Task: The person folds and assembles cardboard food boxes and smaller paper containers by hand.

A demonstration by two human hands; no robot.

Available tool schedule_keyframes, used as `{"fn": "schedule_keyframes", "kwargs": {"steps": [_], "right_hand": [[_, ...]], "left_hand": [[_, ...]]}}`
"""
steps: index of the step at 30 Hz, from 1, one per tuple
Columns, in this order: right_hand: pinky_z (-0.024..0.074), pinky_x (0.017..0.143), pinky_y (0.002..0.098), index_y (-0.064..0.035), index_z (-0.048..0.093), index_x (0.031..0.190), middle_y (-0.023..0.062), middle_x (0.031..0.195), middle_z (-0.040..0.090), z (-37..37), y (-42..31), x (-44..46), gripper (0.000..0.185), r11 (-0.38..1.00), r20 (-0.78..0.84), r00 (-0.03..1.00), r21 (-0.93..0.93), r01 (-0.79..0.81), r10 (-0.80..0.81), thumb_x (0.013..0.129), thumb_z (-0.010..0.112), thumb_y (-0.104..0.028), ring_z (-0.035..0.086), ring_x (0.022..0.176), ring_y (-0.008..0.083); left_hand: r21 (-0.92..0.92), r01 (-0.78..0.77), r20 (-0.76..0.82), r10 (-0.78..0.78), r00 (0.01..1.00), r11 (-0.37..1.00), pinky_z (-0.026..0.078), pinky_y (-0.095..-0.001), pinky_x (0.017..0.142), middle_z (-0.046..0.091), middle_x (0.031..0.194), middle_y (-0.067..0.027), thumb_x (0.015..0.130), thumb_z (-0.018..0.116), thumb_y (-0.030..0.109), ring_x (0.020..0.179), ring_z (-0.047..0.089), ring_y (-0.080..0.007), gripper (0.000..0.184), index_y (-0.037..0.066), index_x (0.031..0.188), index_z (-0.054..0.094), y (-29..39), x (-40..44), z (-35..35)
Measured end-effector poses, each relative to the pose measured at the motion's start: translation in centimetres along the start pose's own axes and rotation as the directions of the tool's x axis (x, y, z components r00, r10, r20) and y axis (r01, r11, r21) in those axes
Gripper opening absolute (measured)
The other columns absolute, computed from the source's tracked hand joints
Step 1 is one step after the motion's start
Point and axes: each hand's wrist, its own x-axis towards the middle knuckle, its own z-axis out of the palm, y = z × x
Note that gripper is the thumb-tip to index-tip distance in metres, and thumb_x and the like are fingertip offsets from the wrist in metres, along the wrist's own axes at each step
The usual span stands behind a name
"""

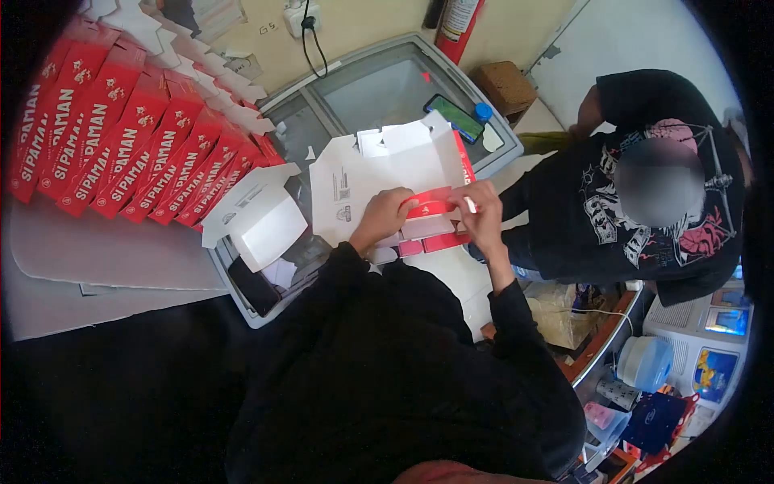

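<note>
Ahead of the left hand [385, 213] and right hand [482, 211], both pinching its red flap [429, 203], the box [395, 165] looked light, stiff, creasable; its sides [467, 167] suited gripping.

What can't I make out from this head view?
Fine black print on the open red-and-white cardboard box: head view, too small.
Screen details of the black rectangular phone: head view, too small.
Rest of the red cylindrical fire extinguisher: head view, cut off by top edge.
</note>
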Motion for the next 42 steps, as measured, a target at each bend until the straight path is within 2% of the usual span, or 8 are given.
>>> {"fn": "schedule_keyframes", "kwargs": {"steps": [12, 15, 19, 22, 29, 33, 36, 42], "right_hand": [[0.0438, 0.086, 0.0385, -0.0065, 0.065, 0.076, 0.0081, 0.081, 0.065, 0.6, -0.9, 0.7, 0.007, 0.983, 0.049, 0.982, 0.057, 0.177, -0.18, 0.071, 0.07, -0.003, 0.058, 0.09, 0.0299], [0.0408, 0.089, 0.0417, -0.0076, 0.062, 0.084, 0.0069, 0.079, 0.065, 0.8, -0.5, 0.4, 0.01, 0.977, 0.066, 0.976, -0.023, 0.21, -0.208, 0.075, 0.066, -0.005, 0.06, 0.09, 0.0292], [0.0335, 0.093, 0.049, -0.0113, 0.054, 0.095, 0.0047, 0.079, 0.066, 0.0, -1.4, 0.1, 0.014, 0.978, 0.388, 0.921, -0.172, 0.114, -0.039, 0.084, 0.06, -0.008, 0.063, 0.082, 0.0278], [0.0344, 0.09, 0.0479, -0.0127, 0.055, 0.098, 0.0062, 0.08, 0.066, -0.9, -1.8, 0.2, 0.014, 0.981, 0.201, 0.979, -0.194, 0.012, 0.028, 0.085, 0.059, -0.008, 0.063, 0.079, 0.029], [0.0411, 0.078, 0.0423, -0.0108, 0.062, 0.099, 0.007, 0.086, 0.063, 0.8, -4.5, 0.6, 0.022, 0.98, 0.218, 0.976, -0.193, 0.043, 0.0, 0.078, 0.062, -0.004, 0.06, 0.089, 0.0262], [0.0466, 0.076, 0.0423, -0.0065, 0.061, 0.1, 0.0105, 0.091, 0.064, 2.1, -7.3, 1.3, 0.029, 0.981, 0.217, 0.962, -0.06, 0.184, -0.167, 0.072, 0.064, 0.0, 0.06, 0.092, 0.0307], [0.0467, 0.075, 0.0384, -0.0055, 0.061, 0.093, 0.0099, 0.083, 0.058, 1.7, -7.0, 1.4, 0.021, 0.964, 0.2, 0.944, 0.017, 0.265, -0.264, 0.074, 0.061, 0.003, 0.058, 0.086, 0.03], [0.048, 0.076, 0.0407, -0.0036, 0.057, 0.103, 0.0131, 0.088, 0.06, 0.7, -7.4, 1.5, 0.022, 0.97, 0.003, 1.0, 0.245, -0.007, 0.006, 0.082, 0.063, -0.002, 0.058, 0.092, 0.032]], "left_hand": [[-0.059, -0.125, 0.128, 0.132, 0.983, 0.99, 0.049, -0.0367, 0.07, 0.065, 0.085, -0.017, 0.089, 0.06, 0.013, 0.078, 0.063, -0.0346, 0.016, -0.001, 0.091, 0.068, 1.2, 0.5, -2.8], [-0.026, -0.225, 0.16, 0.226, 0.961, 0.974, 0.048, -0.03, 0.066, 0.065, 0.079, -0.0131, 0.092, 0.06, 0.014, 0.068, 0.061, -0.0199, 0.018, -0.002, 0.093, 0.067, 1.2, 0.6, -3.0], [-0.218, 0.12, 0.247, -0.064, 0.967, 0.969, 0.048, -0.0293, 0.067, 0.067, 0.082, -0.0114, 0.091, 0.063, 0.017, 0.069, 0.06, -0.0172, 0.02, -0.001, 0.096, 0.068, 2.8, -1.0, -3.8], [0.102, -0.229, -0.007, 0.231, 0.973, 0.968, 0.048, -0.0303, 0.065, 0.067, 0.078, -0.0105, 0.087, 0.069, 0.017, 0.067, 0.06, -0.0163, 0.021, 0.0, 0.1, 0.069, 0.3, -4.0, -5.0], [0.228, 0.227, -0.291, -0.156, 0.944, 0.947, 0.046, -0.0385, 0.058, 0.066, 0.073, -0.0128, 0.073, 0.076, 0.005, 0.064, 0.063, -0.0268, 0.023, 0.004, 0.094, 0.066, 5.0, -4.0, -7.0], [0.587, 0.015, -0.17, 0.105, 0.98, 0.809, 0.044, -0.043, 0.066, 0.062, 0.075, -0.0105, 0.071, 0.076, 0.005, 0.074, 0.059, -0.0323, 0.028, 0.008, 0.09, 0.056, 6.6, -2.9, -6.1], [0.481, 0.003, -0.052, 0.026, 0.998, 0.877, 0.044, -0.0426, 0.069, 0.06, 0.079, -0.01, 0.072, 0.075, 0.007, 0.078, 0.057, -0.0316, 0.028, 0.007, 0.093, 0.057, 6.9, -2.2, -7.1], [0.564, -0.306, -0.144, 0.457, 0.878, 0.767, 0.04, -0.0493, 0.096, 0.054, 0.118, -0.0196, 0.079, 0.07, 0.016, 0.115, 0.049, -0.039, 0.056, 0.001, 0.129, 0.05, 11.7, -2.9, -4.0]]}}
